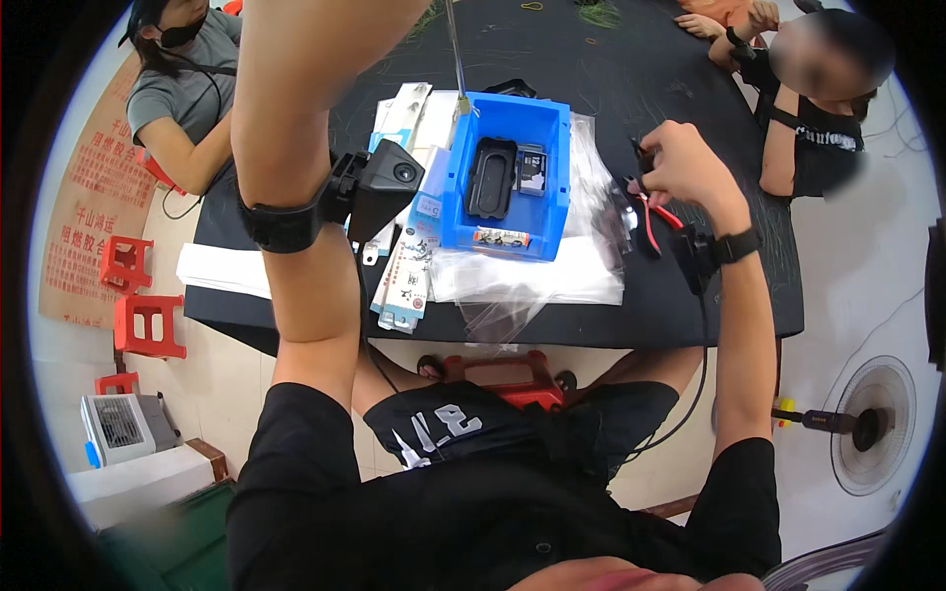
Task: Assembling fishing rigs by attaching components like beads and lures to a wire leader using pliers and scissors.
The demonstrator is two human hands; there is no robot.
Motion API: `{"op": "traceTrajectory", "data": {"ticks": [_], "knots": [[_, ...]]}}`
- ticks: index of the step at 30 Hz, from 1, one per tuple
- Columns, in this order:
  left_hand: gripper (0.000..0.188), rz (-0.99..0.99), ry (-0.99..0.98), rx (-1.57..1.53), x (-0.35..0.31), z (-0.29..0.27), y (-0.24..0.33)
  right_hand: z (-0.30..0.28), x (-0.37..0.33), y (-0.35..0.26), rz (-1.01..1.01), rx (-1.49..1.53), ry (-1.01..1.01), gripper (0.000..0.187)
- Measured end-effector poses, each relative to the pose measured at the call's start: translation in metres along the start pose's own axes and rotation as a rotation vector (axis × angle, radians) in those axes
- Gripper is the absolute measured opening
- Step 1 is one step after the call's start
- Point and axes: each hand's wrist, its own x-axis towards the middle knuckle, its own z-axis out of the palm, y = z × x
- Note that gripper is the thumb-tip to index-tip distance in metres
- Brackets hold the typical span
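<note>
My left forearm rises past the top edge, so my left hand is out of view. My right hand (685,172) is over the right part of the table, fingers curled around a small black thing (641,153) I cannot make out. Right under it are pliers with red handles (650,222); whether the hand touches them I cannot tell. In front of me stands a blue plastic bin (562,187) containing a black oblong tray (490,177), a small dark pack (532,169) and an orange-and-white strip (501,236). A thin metal rod (455,49) reaches down to the bin's far left corner.
Printed card packages (406,266) lie left of the bin, with clear plastic bags (591,217) under and beside it on the black table (680,89). People sit at far left and far right. Red stools (148,325) and a fan (872,428) stand around.
</note>
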Motion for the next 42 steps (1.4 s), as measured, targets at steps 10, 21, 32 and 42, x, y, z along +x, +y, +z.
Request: {"op": "traceTrajectory", "data": {"ticks": [10,21,32,42], "knots": [[0.013,-0.064,-0.013,-0.030,0.001,-0.013,0.002,0.046,0.023,-0.003,-0.156,-0.030,0.219,0.032],[0.014,-0.297,-0.024,0.286,0.006,-0.028,0.014,0.068,0.023,-0.002,-0.338,-0.617,0.293,0.008],[0.016,-0.489,-0.140,0.233,0.012,-0.041,0.003,-0.003,-0.002,-0.146,-0.812,0.530,0.719,0.021],[0.017,-0.482,-0.088,0.082,0.012,-0.031,0.006,0.009,0.036,-0.191,-1.170,0.634,0.817,0.022]]}}
